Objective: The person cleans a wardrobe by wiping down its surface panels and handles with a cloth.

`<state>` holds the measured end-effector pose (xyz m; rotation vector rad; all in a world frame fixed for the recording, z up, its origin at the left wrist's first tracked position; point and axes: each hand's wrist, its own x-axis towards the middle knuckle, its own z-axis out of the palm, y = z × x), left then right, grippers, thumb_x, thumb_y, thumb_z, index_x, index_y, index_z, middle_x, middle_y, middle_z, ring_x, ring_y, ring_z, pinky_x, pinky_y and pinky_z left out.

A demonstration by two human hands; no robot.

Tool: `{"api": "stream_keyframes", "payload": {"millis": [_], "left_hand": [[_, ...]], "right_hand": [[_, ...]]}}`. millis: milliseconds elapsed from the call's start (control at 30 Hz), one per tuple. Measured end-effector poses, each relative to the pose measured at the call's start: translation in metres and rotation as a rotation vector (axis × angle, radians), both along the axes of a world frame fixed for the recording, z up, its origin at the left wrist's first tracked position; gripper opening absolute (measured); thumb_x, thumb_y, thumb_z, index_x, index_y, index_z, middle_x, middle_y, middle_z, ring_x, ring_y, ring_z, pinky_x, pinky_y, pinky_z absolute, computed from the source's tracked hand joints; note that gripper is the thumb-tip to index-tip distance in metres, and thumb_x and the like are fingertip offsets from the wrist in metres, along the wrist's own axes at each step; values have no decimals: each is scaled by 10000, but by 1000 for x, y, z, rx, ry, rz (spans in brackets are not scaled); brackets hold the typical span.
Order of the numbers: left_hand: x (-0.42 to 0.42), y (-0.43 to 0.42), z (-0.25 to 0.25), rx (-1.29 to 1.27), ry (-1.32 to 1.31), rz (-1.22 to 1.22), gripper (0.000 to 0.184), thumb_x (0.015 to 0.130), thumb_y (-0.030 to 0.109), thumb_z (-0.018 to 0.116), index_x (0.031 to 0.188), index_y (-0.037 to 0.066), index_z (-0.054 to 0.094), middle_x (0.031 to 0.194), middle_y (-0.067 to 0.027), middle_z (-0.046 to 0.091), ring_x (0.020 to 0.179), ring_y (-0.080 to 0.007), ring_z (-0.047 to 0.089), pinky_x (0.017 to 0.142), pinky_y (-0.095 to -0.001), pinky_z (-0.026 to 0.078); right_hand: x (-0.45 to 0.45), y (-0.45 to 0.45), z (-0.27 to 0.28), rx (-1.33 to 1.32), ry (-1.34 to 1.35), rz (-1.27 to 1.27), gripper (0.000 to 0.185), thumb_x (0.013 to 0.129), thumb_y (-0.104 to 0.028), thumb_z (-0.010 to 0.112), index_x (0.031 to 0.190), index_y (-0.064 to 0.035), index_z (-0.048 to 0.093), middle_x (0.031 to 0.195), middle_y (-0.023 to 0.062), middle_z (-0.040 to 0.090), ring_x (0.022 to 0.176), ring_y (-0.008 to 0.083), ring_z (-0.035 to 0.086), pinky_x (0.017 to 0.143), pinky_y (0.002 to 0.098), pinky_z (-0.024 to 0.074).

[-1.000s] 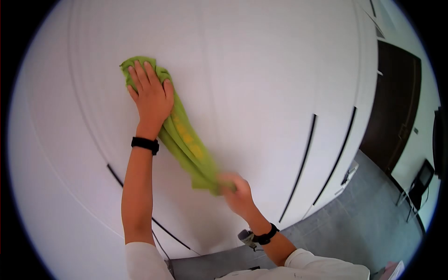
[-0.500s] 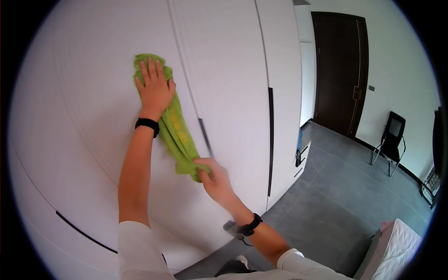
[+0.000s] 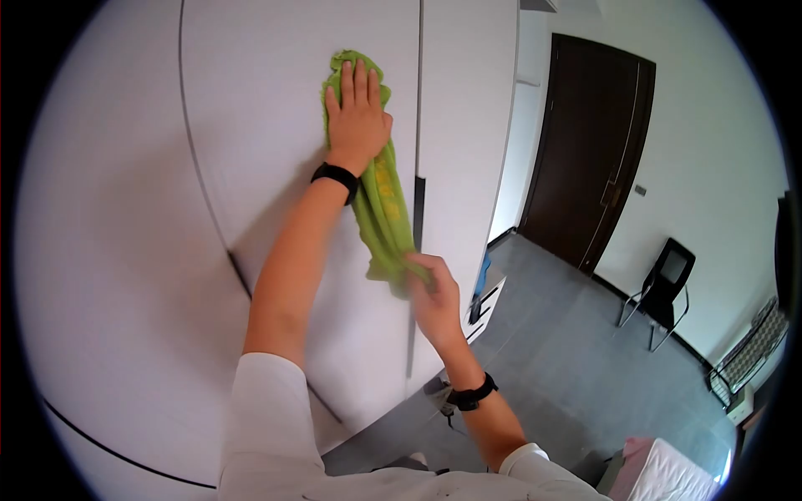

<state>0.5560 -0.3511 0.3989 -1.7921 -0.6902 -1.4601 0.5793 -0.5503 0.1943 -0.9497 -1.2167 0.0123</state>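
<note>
A long green cloth [image 3: 383,192] with yellow markings hangs against the white wardrobe door [image 3: 284,125]. My left hand [image 3: 359,125] lies flat on its upper end, fingers stretched upward, pressing it to the door panel. Lower down and to the right, my right hand [image 3: 438,302] is closed around the bottom end of the cloth, slightly blurred by motion. Part of the cloth's top is covered by my left hand. Right beside the cloth runs a dark vertical handle strip [image 3: 419,204] along the door gap.
Beyond the wardrobe's right edge stands a dark brown door [image 3: 589,154]. A black chair [image 3: 666,284] is by the far wall on the grey tiled floor [image 3: 543,359]. A mattress [image 3: 668,476] shows at lower right, and a low white drawer unit [image 3: 489,305] stands past the wardrobe.
Both hands and the cloth have moved rightward across the wardrobe, onto the panel nearer its right end. The camera view has shifted too. My grip on the cloth looks the same.
</note>
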Motion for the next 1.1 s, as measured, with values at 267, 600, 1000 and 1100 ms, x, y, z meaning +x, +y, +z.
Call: {"api": "stream_keyframes", "payload": {"millis": [267, 600, 1000, 1100], "left_hand": [[57, -35, -7, 81, -126, -483, 484, 843, -31, 497, 1322, -14, 428, 1347, -204, 469, 1279, -370, 424, 1042, -433, 374], [117, -73, -36, -370, -345, -904, 599, 818, -7, 629, 1367, 39, 394, 1175, -113, 535, 1077, -202, 536, 933, -343, 459], [235, -52, -199, -1436, -248, -1107, 477, 873, 237, 699, 1251, 72, 460, 1088, -70, 604, 925, -149, 608, 741, -291, 497], [241, -42, -197, -1372, -395, -1263, 423, 868, 242, 699, 1192, 75, 486, 1050, -54, 600, 891, -137, 600, 713, -290, 487]], "right_hand": [[127, -29, 45, 341, 615, 216, 287, 950, -21, 478, 1236, -13, 495, 1174, 98, 556, 1028, 173, 580, 837, 277, 502], [320, 80, 126, 410, 815, 673, 291, 972, -76, 452, 1239, 41, 467, 1167, 152, 569, 1039, 258, 580, 876, 375, 502], [401, 200, 136, 249, 707, 376, 313, 887, -148, 619, 1146, 13, 549, 943, 160, 645, 843, 234, 643, 726, 338, 536], [415, 213, 146, 313, 445, 323, 301, 878, -157, 636, 1123, 6, 574, 921, 129, 654, 821, 200, 628, 729, 319, 513]]}}
